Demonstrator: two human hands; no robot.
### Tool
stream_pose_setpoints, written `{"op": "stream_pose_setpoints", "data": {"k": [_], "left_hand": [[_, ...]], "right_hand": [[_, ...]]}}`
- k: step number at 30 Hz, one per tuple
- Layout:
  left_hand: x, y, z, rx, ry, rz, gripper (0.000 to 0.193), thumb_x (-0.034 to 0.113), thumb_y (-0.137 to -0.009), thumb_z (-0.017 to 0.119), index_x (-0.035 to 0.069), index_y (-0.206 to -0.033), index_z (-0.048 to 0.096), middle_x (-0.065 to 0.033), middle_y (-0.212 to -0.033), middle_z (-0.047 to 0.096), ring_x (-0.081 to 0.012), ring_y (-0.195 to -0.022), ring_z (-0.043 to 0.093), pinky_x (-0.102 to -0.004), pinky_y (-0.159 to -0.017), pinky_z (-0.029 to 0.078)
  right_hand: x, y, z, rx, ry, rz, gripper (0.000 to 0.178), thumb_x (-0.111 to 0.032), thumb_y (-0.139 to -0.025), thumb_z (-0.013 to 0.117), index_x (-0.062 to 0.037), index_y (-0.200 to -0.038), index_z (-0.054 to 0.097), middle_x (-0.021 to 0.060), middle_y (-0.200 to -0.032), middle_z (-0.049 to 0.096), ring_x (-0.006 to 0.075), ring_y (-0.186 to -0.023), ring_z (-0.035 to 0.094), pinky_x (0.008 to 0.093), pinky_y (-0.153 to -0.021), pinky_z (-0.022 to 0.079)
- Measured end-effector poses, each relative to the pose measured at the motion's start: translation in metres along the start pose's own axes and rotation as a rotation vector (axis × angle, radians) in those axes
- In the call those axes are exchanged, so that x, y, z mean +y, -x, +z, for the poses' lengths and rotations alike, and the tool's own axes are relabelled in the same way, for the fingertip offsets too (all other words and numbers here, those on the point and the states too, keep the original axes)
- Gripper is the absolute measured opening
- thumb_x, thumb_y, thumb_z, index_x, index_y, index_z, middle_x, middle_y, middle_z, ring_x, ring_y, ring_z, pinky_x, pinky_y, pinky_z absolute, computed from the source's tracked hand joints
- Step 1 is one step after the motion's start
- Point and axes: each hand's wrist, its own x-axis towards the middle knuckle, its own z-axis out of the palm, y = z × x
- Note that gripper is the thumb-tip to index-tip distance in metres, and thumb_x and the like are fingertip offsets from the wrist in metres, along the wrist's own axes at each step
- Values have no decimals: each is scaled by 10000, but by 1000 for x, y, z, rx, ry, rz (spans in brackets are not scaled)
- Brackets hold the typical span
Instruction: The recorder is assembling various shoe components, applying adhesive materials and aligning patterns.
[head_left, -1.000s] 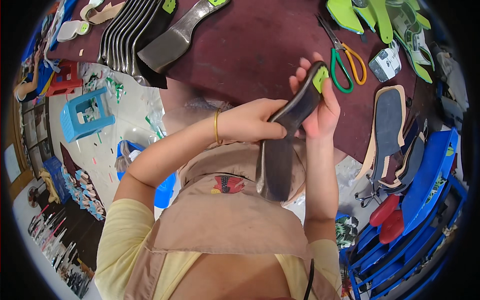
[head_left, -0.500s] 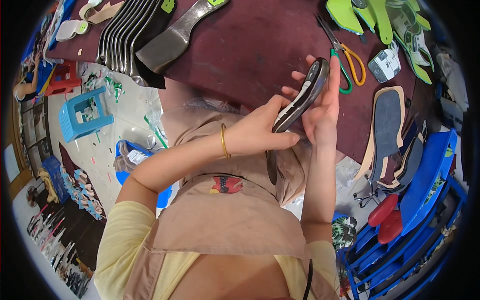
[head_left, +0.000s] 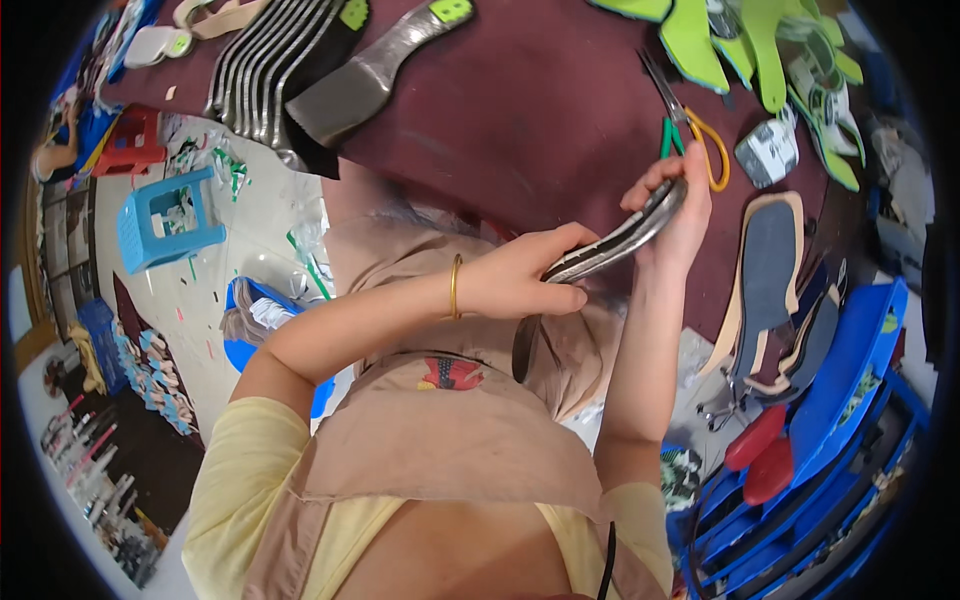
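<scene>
Over my lap, both hands hold a dark, curved shoe insole (head_left: 618,243) wrapped in shiny material. A pale strip shows along its side. My left hand (head_left: 522,272), with a gold bangle at the wrist, is closed around the lower end. At the upper end, the fingers of my right hand (head_left: 680,215) curl round the tip. A dark end of the piece hangs below my left hand. Beyond my right hand lie scissors (head_left: 708,150) with one yellow and one green handle. Similar dark insoles (head_left: 262,75) stand in a row at the far left, one more (head_left: 365,85) beside them.
The maroon table (head_left: 520,110) spreads ahead. Green insoles (head_left: 765,60) and a small white block (head_left: 768,150) sit at its far right. Grey and tan soles (head_left: 768,270) lie at the right edge. A blue stool (head_left: 170,225) and a red stool (head_left: 135,140) stand on the littered floor.
My right hand's spread fingers have curled over the insole's upper end. That end has swung down and to the right, so the insole lies flatter.
</scene>
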Motion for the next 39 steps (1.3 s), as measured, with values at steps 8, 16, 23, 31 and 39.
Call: {"op": "stream_pose_setpoints", "data": {"k": [8, 16, 23, 31, 39], "left_hand": [[22, 5, -18, 77, -119, 11, 526, 126, -781, 636, -9, -1235, 407, -58, -897, 573, -100, -703, 582, -267, -624, 494], [18, 5, -27, 123, -334, 71, 530, 208, -790, 668, -5, -1230, 464, -92, -904, 559, -166, -811, 576, -318, -705, 473], [29, -3, -31, 135, -677, 320, 578, 103, -754, 664, 4, -1277, 439, -159, -946, 503, -318, -884, 513, -369, -761, 427], [32, 20, -18, 277, -805, 469, 542, -18, -642, 647, 51, -1160, 500, -127, -1008, 501, -324, -927, 507, -392, -789, 411], [32, 24, -35, 272, -771, 421, 548, -16, -605, 708, 98, -1125, 578, -137, -1046, 460, -310, -953, 480, -373, -808, 449]], "right_hand": [[1, 0, 8, -283, -227, 77, 493, -521, -945, 394, -47, -896, 520, 85, -748, 543, 186, -603, 566, 348, -566, 512], [7, 18, 12, -396, -124, -118, 269, -216, -917, 573, -58, -1109, 473, 81, -879, 524, 167, -723, 569, 349, -644, 540], [-10, 39, 31, -448, -197, -162, 360, -341, -966, 466, -20, -1130, 474, 64, -808, 521, 172, -693, 534, 328, -704, 461], [-33, 62, 35, -697, -290, -21, 604, -465, -974, 356, 21, -1332, 343, 125, -826, 618, 180, -779, 579, 312, -780, 443], [-31, 61, 35, -568, -169, -16, 489, -299, -985, 391, 3, -1358, 296, 164, -838, 656, 213, -783, 622, 326, -772, 489]]}}
